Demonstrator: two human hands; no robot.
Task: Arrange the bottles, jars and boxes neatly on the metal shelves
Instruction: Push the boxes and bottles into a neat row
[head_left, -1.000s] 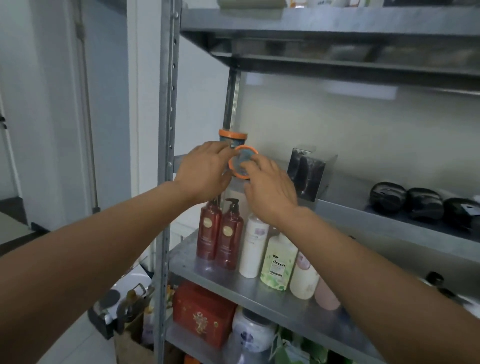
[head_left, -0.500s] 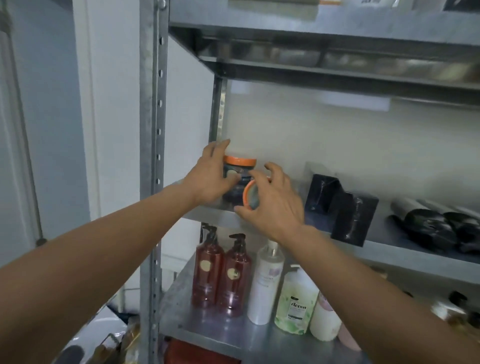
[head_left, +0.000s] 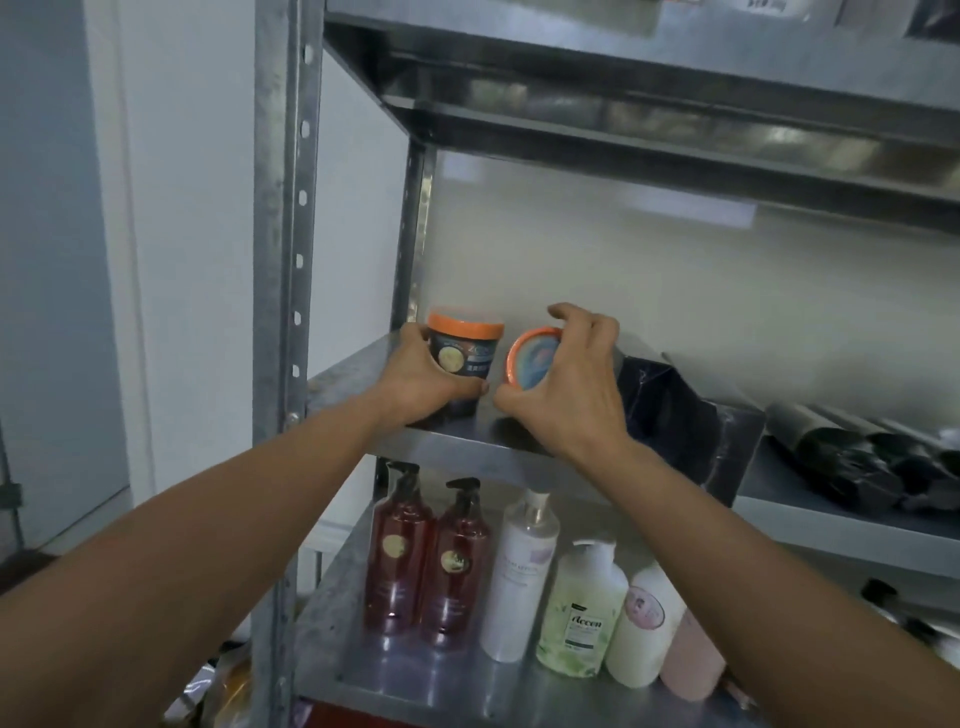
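HEAD VIEW: My only feed comes from the wide-angle camera on the person's head, close to the metal shelves (head_left: 810, 525) and facing forward and a little down. Its height falls between two levels: I see the middle shelf (head_left: 353, 374) from above and the upper shelf (head_left: 675, 119) from beneath. Both forearms enter from the bottom corners. The left hand (head_left: 421, 384), gripping the upright jar (head_left: 467, 351), and the right hand (head_left: 571, 389), holding the tilted jar (head_left: 532, 364), sit near centre.
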